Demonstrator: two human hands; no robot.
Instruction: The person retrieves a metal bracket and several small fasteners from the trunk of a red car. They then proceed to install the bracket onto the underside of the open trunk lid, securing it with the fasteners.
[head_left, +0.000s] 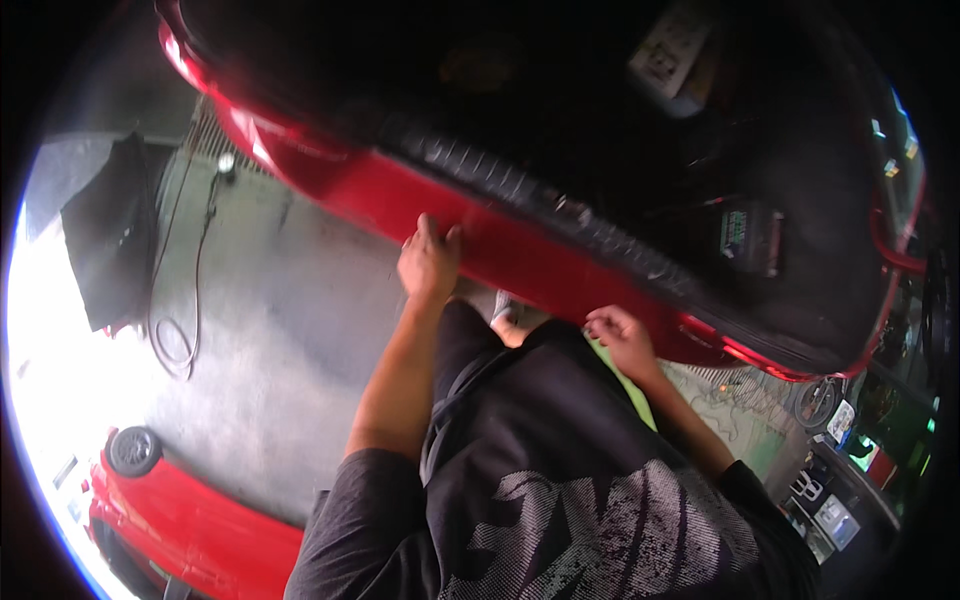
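Observation:
A red car bumper (500, 245) runs across in front of me, below a car's open, dark trunk. My left hand (430, 265) is at the bumper's near face, fingers stretched out and nothing seen in them; whether it touches the paint, I cannot tell. Lower right, my right hand (622, 338) is beside the bumper's lower edge with its fingers curled. A lime-green strip (625, 382) shows just below that hand, partly behind my dark shirt. Whether the fingers hold it is hidden.
Inside the trunk are a box with a pale label (672, 55) and a dark boxy item (752, 240). A hose (196, 300) lies on the grey floor at left, near a dark sheet (110, 235). Another red car (210, 520) stands lower left; equipment (835, 515) is at lower right.

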